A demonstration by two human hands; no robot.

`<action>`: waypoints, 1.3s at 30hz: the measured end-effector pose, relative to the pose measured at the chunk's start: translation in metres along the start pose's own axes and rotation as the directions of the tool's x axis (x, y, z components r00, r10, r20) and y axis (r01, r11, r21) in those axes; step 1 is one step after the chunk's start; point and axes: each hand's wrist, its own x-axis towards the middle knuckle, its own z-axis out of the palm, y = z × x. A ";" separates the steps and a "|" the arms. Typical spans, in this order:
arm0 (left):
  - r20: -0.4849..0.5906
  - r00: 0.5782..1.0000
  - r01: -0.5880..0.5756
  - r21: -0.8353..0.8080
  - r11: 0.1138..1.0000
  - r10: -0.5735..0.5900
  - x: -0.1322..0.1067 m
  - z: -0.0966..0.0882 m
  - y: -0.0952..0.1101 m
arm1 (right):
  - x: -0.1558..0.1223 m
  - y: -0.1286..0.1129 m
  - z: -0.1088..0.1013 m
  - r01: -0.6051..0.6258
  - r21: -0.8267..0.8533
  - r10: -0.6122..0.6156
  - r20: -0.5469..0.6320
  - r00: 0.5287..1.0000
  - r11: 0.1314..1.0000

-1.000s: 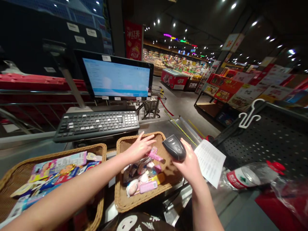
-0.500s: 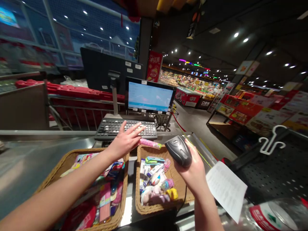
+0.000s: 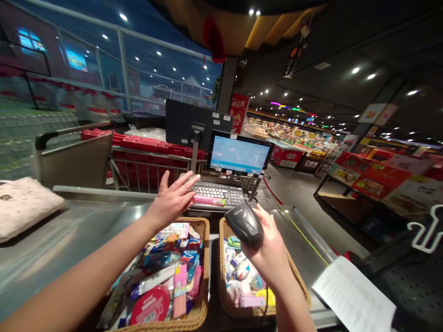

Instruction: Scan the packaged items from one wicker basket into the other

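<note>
My left hand (image 3: 171, 200) is raised over the left wicker basket (image 3: 202, 272), fingers stretched out, with a small pink packet (image 3: 208, 200) pinched at the fingertips. My right hand (image 3: 268, 249) is closed around a dark handheld barcode scanner (image 3: 244, 223), held above the right wicker basket (image 3: 297, 286). Both baskets are filled with several small colourful snack and candy items. Behind the hands are a keyboard (image 3: 221, 190) and a lit register screen (image 3: 238, 154).
A steel checkout counter (image 3: 62, 235) runs to the left, with a pale padded pouch (image 3: 20, 205) on it. A printed paper sheet (image 3: 353, 295) lies at the right. Red carts (image 3: 138, 140) stand behind a rail. Store aisles and displays (image 3: 377, 177) stretch to the right.
My left hand lifted the pink packet out of the right basket and moved up and left. The head turned left and up, showing more counter. The right hand kept the scanner.
</note>
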 end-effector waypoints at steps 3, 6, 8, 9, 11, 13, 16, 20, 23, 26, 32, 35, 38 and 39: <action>-0.009 1.000 0.027 0.008 1.000 -0.027 -0.008 -0.008 -0.011 | 0.002 -0.014 0.007 -0.013 0.019 0.012 0.046 0.999 1.000; -0.009 0.999 0.045 0.010 0.999 -0.044 -0.015 -0.012 -0.019 | 0.004 -0.025 0.014 -0.027 0.033 0.023 0.124 0.992 0.999; -0.004 0.998 0.055 0.012 0.998 -0.055 -0.020 -0.014 -0.024 | 0.005 -0.031 0.018 -0.035 0.039 0.028 0.177 0.984 0.999; 0.000 0.998 0.061 0.014 0.998 -0.061 -0.023 -0.016 -0.026 | 0.005 -0.034 0.020 -0.039 0.041 0.030 0.196 0.980 0.998; 0.011 0.997 0.072 0.016 0.997 -0.072 -0.026 -0.018 -0.030 | 0.006 -0.039 0.024 -0.047 0.045 0.036 0.218 0.975 0.998; 0.021 0.997 0.078 0.017 0.997 -0.078 -0.030 -0.020 -0.033 | 0.006 -0.042 0.027 -0.055 0.050 0.042 0.228 0.973 0.997; 0.026 0.996 0.080 0.013 0.997 -0.080 -0.033 -0.021 -0.038 | 0.007 -0.046 0.030 -0.061 0.054 0.045 0.248 0.968 0.997; 0.030 0.996 0.084 0.028 0.996 -0.084 -0.038 -0.022 -0.044 | 0.008 -0.049 0.033 -0.053 0.056 0.037 0.257 0.966 0.997; 0.034 0.996 0.082 0.044 0.996 -0.084 -0.041 -0.022 -0.048 | 0.008 -0.050 0.035 -0.038 0.060 0.022 0.248 0.969 0.997; 0.041 0.995 0.088 0.048 0.995 -0.090 -0.045 -0.022 -0.052 | 0.009 -0.051 0.039 -0.039 0.061 0.023 0.246 0.969 0.997; 0.069 0.993 0.098 0.029 0.995 -0.100 -0.053 -0.021 -0.056 | 0.007 -0.051 0.044 -0.051 0.053 0.035 0.260 0.965 0.997; 0.091 0.992 0.092 0.005 0.996 -0.092 -0.058 -0.018 -0.054 | 0.006 -0.050 0.046 -0.054 0.056 0.037 0.263 0.964 0.997; 0.126 0.989 0.083 -0.025 0.996 -0.079 -0.064 -0.014 -0.050 | 0.005 -0.049 0.047 -0.046 0.076 0.025 0.257 0.966 0.996; 0.143 0.987 0.078 -0.033 0.996 -0.073 -0.066 -0.013 -0.048 | 0.004 -0.048 0.047 -0.047 0.079 0.025 0.256 0.966 0.996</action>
